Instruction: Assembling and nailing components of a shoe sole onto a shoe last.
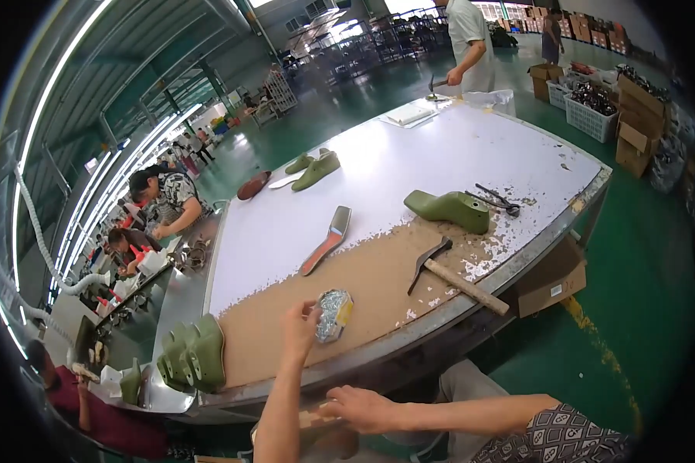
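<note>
Brightly glinting metal bits [332,311] fill rounded, yellow-sided tub [346,315], just beside left hand [301,326], fingers bent; right hand [361,409] curled; whether either pinches anything, cannot tell.

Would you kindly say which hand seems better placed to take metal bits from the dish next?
Probably the left hand: it's at the dish, while the right hand is farther off, past the near edge of the table.

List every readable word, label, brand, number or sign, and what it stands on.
No text is legible.
White label on the cardboard box below the table edge: too small to read.
Yellow patch on the container of silvery bits: no readable print.
</note>
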A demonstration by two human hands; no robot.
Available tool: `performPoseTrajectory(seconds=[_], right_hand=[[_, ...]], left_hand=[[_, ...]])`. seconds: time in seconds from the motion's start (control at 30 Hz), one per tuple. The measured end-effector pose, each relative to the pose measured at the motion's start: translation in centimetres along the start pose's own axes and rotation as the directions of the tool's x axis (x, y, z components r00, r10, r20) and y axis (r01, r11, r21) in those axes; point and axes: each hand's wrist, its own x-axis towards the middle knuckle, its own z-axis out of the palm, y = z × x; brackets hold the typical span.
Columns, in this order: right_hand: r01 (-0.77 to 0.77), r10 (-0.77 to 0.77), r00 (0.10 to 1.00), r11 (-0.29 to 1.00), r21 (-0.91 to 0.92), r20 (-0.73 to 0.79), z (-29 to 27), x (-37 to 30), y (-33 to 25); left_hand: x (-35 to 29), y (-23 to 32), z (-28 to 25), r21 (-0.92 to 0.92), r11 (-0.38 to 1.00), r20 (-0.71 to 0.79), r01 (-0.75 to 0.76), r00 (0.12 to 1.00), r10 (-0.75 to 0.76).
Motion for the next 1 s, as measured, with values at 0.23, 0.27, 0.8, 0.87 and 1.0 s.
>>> performPoseTrajectory(seconds=[0.23,0.27,0.8,0.87,1.0], right_hand=[[-0.009,0.009,0.999,1.0,-0.007,0.043,-0.1,0.2,-0.3],[0.0,0.0,0.999,1.0,-0.005,0.036,-0.2,0.1,-0.3],[-0.005,0.005,0.999,1.0,-0.005,0.048,-0.7,0.3,-0.1],[-0.043,0.043,0.997,0.999,0.0,0.07,-0.7,0.3,-0.3],[-0.037,0.035,0.996,0.999,0.018,0.087,-0.6,0.1,-0.3]], left_hand=[[0.0,-2.7,1.2,0.023,0.996,-0.051,-0.086,0.995,0.087],[0.0,-2.3,1.2,0.027,0.996,-0.056,-0.086,0.995,0.088],[-15.0,5.8,-8.4,-0.51,0.756,0.099,0.41,0.901,-0.422],[-17.6,6.1,-8.5,-0.547,0.741,0.097,0.39,0.909,-0.406],[-20.2,5.6,-7.5,-0.424,0.859,-0.071,0.287,0.935,-0.347]])
